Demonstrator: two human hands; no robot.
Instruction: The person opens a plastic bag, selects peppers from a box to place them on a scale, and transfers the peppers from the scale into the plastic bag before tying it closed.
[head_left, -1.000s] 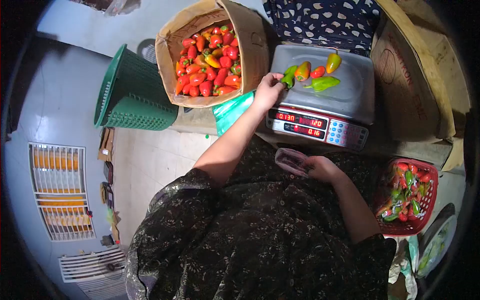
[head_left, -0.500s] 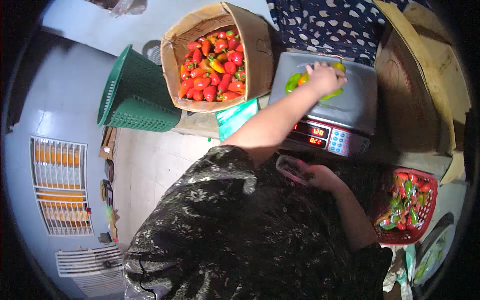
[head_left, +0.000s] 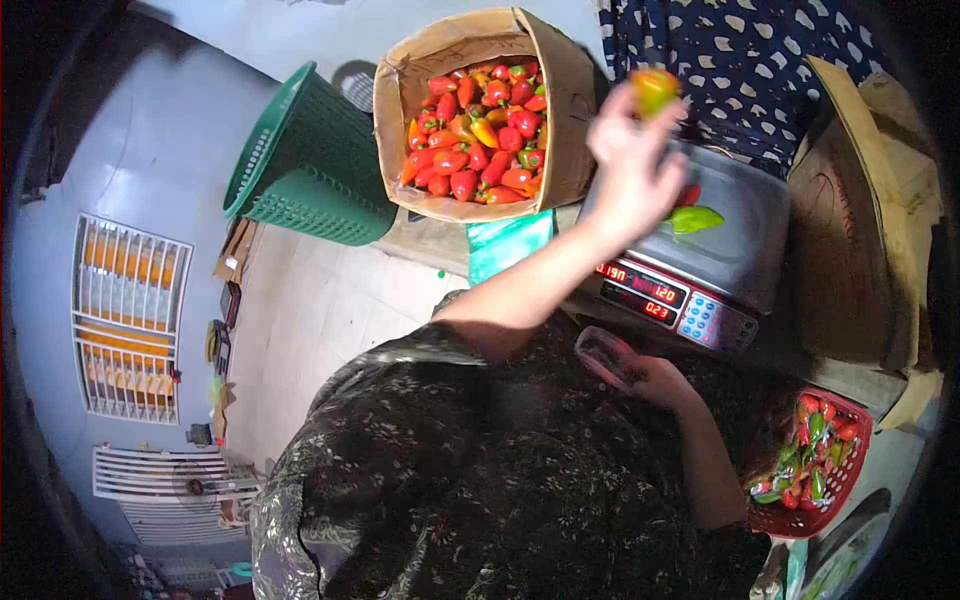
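Observation:
My left hand (head_left: 632, 150) is raised above the left back of a digital scale (head_left: 745, 225), closed on a yellow-orange pepper (head_left: 655, 90) at its fingertips, both blurred by motion. On the scale's grey plate lie a green pepper (head_left: 697, 219) and part of a red pepper (head_left: 688, 195), with my wrist partly covering that area. Red digits glow on the scale's display (head_left: 642, 290). Low in front of my body, my right hand (head_left: 660, 382) grips a small clear plastic tray (head_left: 604, 358) by its near end.
A cardboard box (head_left: 565, 110) of red peppers stands left of the scale, beside a green plastic basket (head_left: 325, 165). To the right are an open cardboard box (head_left: 850, 240) and a red basket (head_left: 845, 470) of packed red and green peppers. Patterned dark cloth (head_left: 740, 70) hangs behind the scale.
My left hand has come up off the scale plate with the yellow-orange pepper. Fewer peppers show on the plate. My right hand still holds the tray. The view has shifted a little.

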